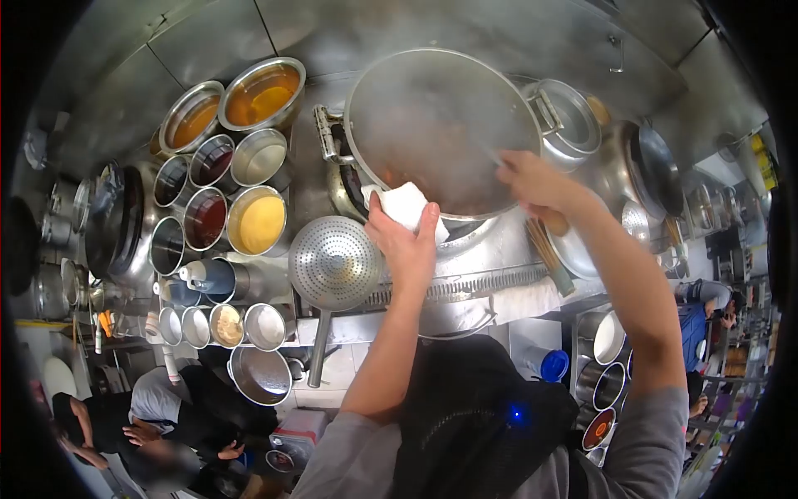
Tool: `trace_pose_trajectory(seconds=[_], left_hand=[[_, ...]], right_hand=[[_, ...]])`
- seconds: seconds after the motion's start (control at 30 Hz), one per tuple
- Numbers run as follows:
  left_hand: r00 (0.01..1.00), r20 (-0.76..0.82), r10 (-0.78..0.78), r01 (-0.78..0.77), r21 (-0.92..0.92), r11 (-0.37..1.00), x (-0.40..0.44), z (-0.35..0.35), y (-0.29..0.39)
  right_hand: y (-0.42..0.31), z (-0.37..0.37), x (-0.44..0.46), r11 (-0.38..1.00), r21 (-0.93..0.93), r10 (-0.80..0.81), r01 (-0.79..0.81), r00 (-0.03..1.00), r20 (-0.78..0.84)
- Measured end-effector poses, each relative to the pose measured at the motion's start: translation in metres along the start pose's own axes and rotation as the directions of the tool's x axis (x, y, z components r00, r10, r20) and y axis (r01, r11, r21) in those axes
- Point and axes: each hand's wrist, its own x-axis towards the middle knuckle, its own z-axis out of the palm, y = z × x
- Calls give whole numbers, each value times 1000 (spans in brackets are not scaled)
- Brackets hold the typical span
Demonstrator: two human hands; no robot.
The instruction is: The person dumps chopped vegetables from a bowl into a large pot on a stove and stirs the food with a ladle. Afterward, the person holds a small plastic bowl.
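Note:
A large steaming pot [366, 104] sits in front of me with dark reddish-brown food inside, blurred by steam. My left hand [406, 249] is closed around a folded white cloth [404, 205] at the pot's near rim. Above the pot's right side, my right hand [536, 185] grips a long-handled cooking tool [554, 221] with a wooden handle end. Its metal shaft runs down into the pot, and its head is lost in steam, so I cannot tell its kind. Just left of my left forearm lies a perforated strainer ladle [335, 264].
Metal containers of sauces and yellow powder [258, 224] crowd the left counter, with two bowls of amber liquid [264, 96] behind. Right of the pot are a lidded pot [573, 116] and a bamboo brush [549, 258]. Another person [150, 416] is at lower left.

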Motion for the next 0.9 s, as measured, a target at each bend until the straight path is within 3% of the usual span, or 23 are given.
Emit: trace_pose_trajectory(seconds=[0.03,0.1,0.23,0.27,0.3,0.37,0.43,0.5,0.63,0.67,0.7,0.87,0.9], left_hand=[[1000,-5,-8,8,-10,1000,0,1,0],[1000,-10,-15,15,-17,1000,-2,0,0],[1000,-19,-10,11,11,1000,-2,0,1],[999,-25,-25,25,2,1000,-2,0,1],[999,-33,-35,35,2,999,-2,0,1],[999,-23,-26,27,52,998,-3,-1,2],[999,-32,8,-5,92,996,-4,-1,-3],[999,-30,44,-40,130,991,-8,2,-7],[998,-59,7,-7,-1,1000,-16,8,-12],[996,12,-87,86,-293,952,-20,11,-16],[982,107,-157,190,-549,814,-23,13,-18],[949,197,-244,314,-579,753,-35,20,-8],[944,198,-262,329,-556,763,-36,23,-7]], right_hand=[[-5,11,5,1000,4,-4,4,1000,-1],[-12,30,7,953,-257,-142,162,986,92],[-9,15,-37,909,-384,-83,164,972,218],[28,6,-38,782,-501,-325,370,929,178],[54,-1,-42,593,-608,-549,528,817,175],[40,-29,-85,599,-715,-318,360,927,200],[23,-53,-123,631,-737,-222,243,966,129],[16,-75,-152,575,-786,-269,227,960,80],[-6,-103,-183,578,-794,-282,189,959,23],[-10,-109,-188,521,-835,-314,179,950,8],[-14,-115,-192,463,-871,-345,164,939,-6],[-35,-120,-196,322,-943,-448,85,891,-72],[-39,-117,-189,261,-963,-388,62,921,-46]])
